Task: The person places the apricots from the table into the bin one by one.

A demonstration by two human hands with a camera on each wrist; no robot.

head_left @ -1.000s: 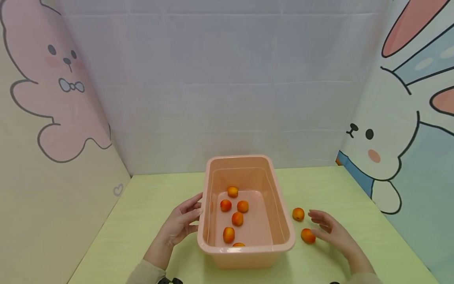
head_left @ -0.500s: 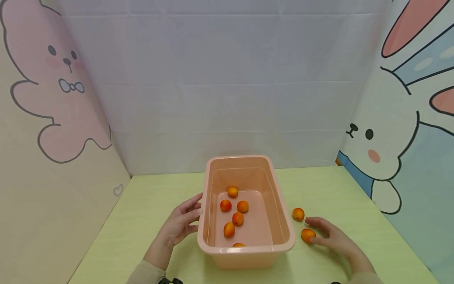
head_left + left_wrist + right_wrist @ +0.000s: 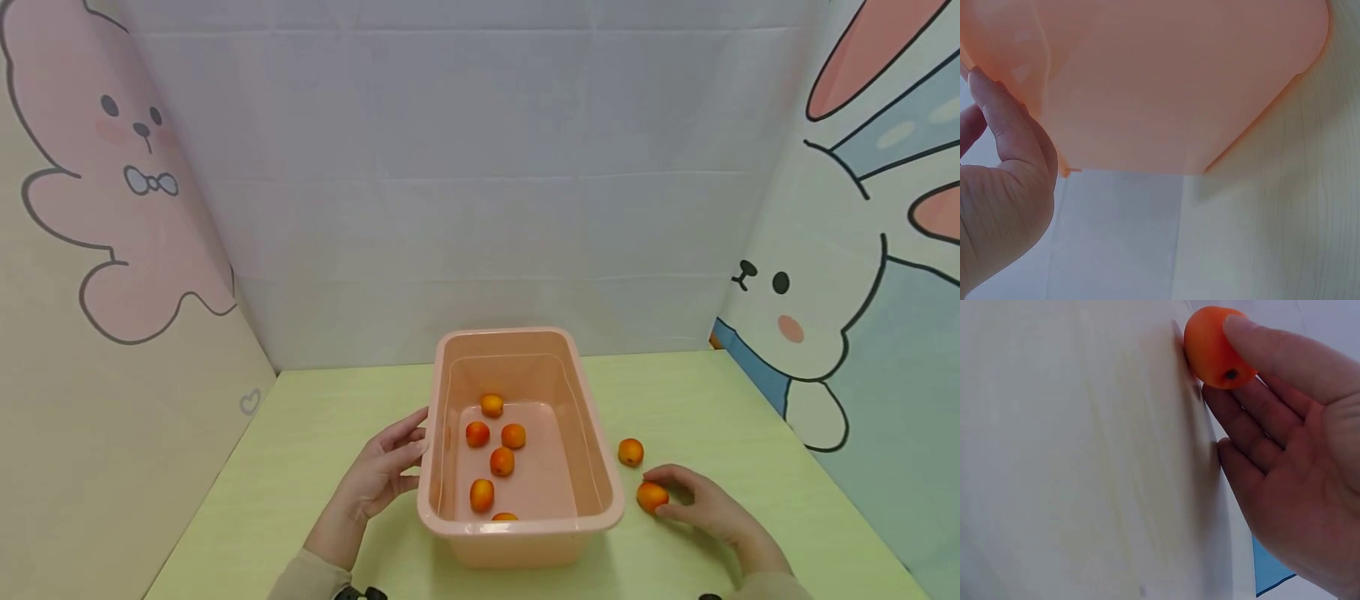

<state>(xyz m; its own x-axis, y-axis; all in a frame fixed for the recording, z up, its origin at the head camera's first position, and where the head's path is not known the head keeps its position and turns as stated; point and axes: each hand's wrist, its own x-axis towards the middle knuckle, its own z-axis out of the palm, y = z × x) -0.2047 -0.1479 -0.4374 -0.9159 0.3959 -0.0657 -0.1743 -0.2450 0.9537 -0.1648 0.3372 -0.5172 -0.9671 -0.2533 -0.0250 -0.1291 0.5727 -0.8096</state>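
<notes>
A peach plastic bin stands on the table with several small, oval orange fruits in it, such as the one near its front. My left hand touches the bin's left side, fingers extended just below the rim; in the left wrist view the fingertips lie along the wall. Right of the bin, my right hand pinches a small orange fruit between thumb and fingers. In the right wrist view this fruit shows a dark stem spot, and the thumb presses its side.
Another small orange fruit lies on the table just behind the pinched one, close to the bin's right side. The pale green table is bounded by a white back wall and side walls printed with cartoon animals.
My right hand has come down slightly and its thumb and fingers have closed around the nearer loose fruit. One fruit in the bin has rocked a little. My left hand has stayed put.
</notes>
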